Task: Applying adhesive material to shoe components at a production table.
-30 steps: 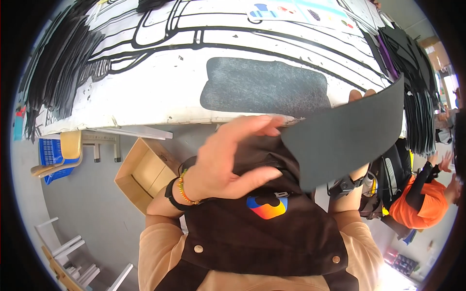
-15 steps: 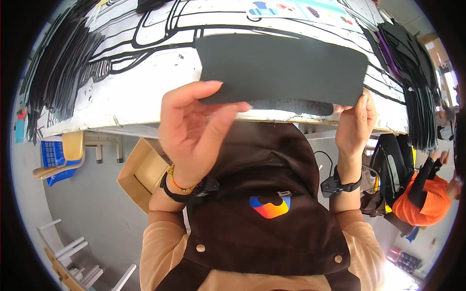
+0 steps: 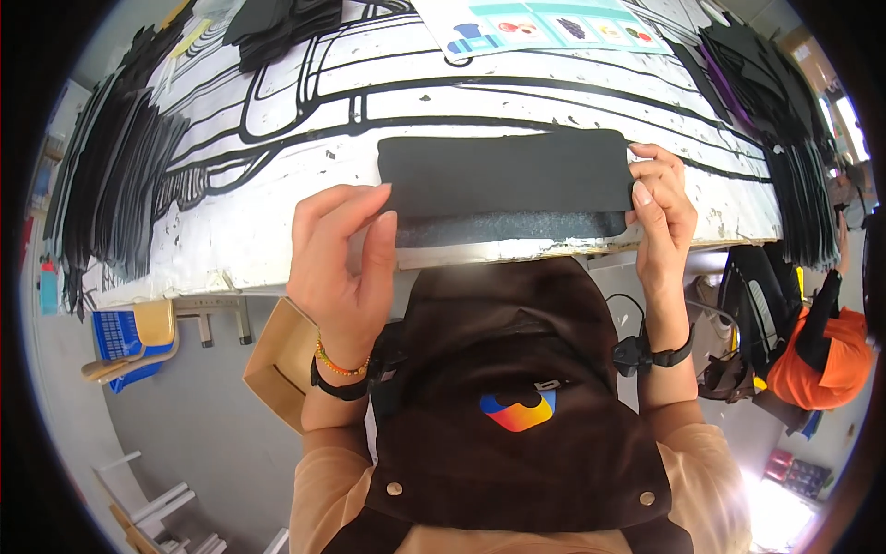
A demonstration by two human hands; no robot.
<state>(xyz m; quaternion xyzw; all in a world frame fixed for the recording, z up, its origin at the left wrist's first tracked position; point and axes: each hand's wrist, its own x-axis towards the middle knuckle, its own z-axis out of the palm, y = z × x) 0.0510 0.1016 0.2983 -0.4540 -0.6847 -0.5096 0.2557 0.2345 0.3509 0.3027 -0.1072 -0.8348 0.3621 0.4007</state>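
Note:
A matte black rectangular sheet (image 3: 503, 175), like leather or fabric, lies near the table's front edge. Below its lower edge shows a strip with a speckled, greyish-black surface (image 3: 517, 226); whether this is a second piece or a fold of the same sheet I cannot tell. My left hand (image 3: 341, 263) is at the sheet's left end, thumb and forefinger apart, fingertips close to its edge. At the other end, my right hand (image 3: 663, 212) has its fingers curled round the sheet's right edge, with the thumb at the near corner.
Stacks of black pieces hang over the table's left (image 3: 115, 185) and right (image 3: 801, 185) ends. Farther back lie a black pile (image 3: 281, 28) and a printed sheet with coloured pictures (image 3: 554, 28). A cardboard box (image 3: 281, 365) stands below. A person in orange (image 3: 826, 360) is at the right.
The black sheet has come down from a raised, tilted position onto the table. My left hand has let go of its near left corner. My right hand has moved slightly left with the right edge.

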